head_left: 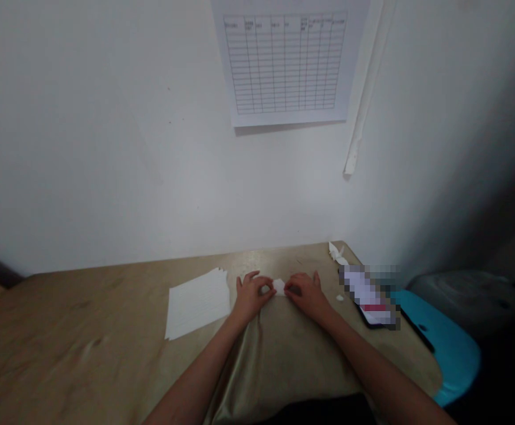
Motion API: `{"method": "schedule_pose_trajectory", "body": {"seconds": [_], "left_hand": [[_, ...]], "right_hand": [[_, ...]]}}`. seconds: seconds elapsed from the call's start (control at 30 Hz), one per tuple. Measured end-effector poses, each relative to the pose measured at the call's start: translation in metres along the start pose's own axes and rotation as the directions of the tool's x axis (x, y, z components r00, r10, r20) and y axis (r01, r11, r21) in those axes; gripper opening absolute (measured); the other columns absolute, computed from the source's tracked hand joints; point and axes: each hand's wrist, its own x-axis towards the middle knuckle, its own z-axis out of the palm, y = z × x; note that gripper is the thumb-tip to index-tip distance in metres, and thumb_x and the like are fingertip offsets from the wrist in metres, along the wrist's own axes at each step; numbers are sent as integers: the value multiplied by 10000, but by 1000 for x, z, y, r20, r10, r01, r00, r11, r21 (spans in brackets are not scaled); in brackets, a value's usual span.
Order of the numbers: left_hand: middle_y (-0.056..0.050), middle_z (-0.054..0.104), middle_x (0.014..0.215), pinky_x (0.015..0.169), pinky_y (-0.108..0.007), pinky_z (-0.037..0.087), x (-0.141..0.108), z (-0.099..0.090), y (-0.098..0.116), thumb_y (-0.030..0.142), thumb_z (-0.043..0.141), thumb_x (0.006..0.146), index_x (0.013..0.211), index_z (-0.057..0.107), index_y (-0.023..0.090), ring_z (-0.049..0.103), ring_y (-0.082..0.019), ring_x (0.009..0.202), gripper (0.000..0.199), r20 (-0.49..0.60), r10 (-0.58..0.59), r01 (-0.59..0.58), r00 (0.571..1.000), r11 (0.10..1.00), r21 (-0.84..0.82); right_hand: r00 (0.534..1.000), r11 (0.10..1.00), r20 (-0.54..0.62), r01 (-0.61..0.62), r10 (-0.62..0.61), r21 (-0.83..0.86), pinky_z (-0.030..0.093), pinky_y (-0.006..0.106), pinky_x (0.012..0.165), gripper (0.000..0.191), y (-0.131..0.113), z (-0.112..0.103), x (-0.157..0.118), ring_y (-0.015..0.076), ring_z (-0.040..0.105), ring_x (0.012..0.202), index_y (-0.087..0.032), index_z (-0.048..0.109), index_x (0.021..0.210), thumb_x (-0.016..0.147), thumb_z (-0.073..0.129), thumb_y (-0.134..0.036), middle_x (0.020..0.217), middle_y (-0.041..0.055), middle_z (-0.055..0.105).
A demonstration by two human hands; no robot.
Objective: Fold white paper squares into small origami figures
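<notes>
A small folded piece of white paper is held between my two hands, just above or on the brown cloth-covered table. My left hand pinches its left edge between thumb and forefinger, the other fingers raised. On the opposite edge, my right hand grips with thumb and fingertips, one finger lifted. The paper's exact folds are too small to make out. Left of my left hand lies a stack of white ruled sheets, slightly fanned. A tiny white paper scrap rests to the right of my right hand.
At the table's right side is a blurred-out flat item on something black. Crumpled white paper sits at the back right corner. A turquoise chair stands beyond the right edge. On the wall behind hangs a printed table sheet.
</notes>
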Motion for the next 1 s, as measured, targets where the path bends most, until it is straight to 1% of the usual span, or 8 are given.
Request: {"method": "schedule_pose_trajectory", "body": {"seconds": [0.1, 0.33, 0.7, 1.0], "left_hand": [[21, 699, 1243, 1146, -648, 107, 0, 2, 2, 410, 642, 868, 999, 700, 337, 411, -290, 1362, 161, -25, -6, 6, 1000, 1000, 4], [30, 710, 1199, 1114, -710, 79, -1, 3, 8, 395, 656, 860, 919, 695, 325, 425, -303, 1333, 99, -37, -18, 19, 999, 1000, 9], [26, 702, 1176, 1082, -768, 74, -1, 6, 12, 360, 653, 860, 883, 702, 317, 458, -295, 1285, 70, -67, -10, 12, 998, 1000, 26], [25, 693, 1161, 1077, -780, 69, -1, 7, 14, 341, 654, 858, 877, 696, 309, 462, -280, 1269, 56, -72, -8, 12, 997, 999, 44]], "right_hand": [[1000, 1000, -3, -10, 11, 21, -9, 684, 1124, 126, -1, 1, 0, 230, 561, 1172, -276, 686, 923, 882, 567, -268, 1095, 15, 693], [999, 999, -16, -28, 29, 33, 3, 670, 1136, 151, 0, 4, 1, 219, 567, 1174, -276, 660, 995, 878, 569, -244, 1128, 15, 688], [1000, 1000, 7, 0, 0, 29, 11, 678, 1121, 150, 8, 7, 3, 229, 541, 1188, -277, 681, 945, 896, 540, -263, 1102, 14, 686], [1000, 1000, 4, 18, -18, -9, 23, 680, 1117, 172, 4, 6, 3, 219, 548, 1180, -275, 690, 920, 902, 532, -208, 1094, 13, 683]]}}
